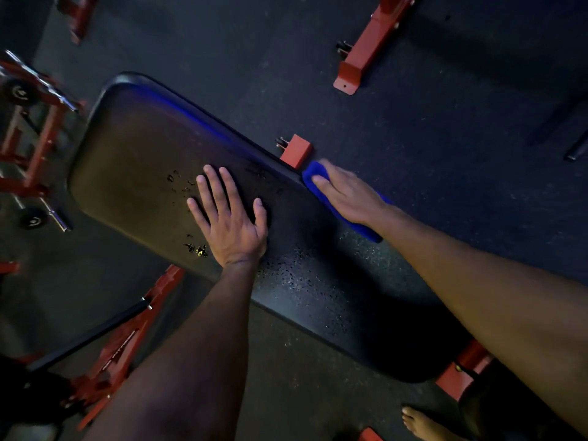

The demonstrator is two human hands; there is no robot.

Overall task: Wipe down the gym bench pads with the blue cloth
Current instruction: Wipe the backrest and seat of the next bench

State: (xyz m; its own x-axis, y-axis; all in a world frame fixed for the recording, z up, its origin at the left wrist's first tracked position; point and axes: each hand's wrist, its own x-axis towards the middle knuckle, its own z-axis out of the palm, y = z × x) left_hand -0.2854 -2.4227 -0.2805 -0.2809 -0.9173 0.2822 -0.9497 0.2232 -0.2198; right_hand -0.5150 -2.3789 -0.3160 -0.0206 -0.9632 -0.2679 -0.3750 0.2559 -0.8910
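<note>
Blue cloth, one, folded long: it lies along the far edge of the black bench pad, its long axis following that edge. My right hand presses it flat, fingers straight and together, pointing along the edge. My left hand rests palm down mid-pad, fingers spread, holding nothing. Small marks dot the pad near it. The pad runs diagonally over a dark speckled floor; red steel frames stand around. A bare foot shows at the lower right.
</note>
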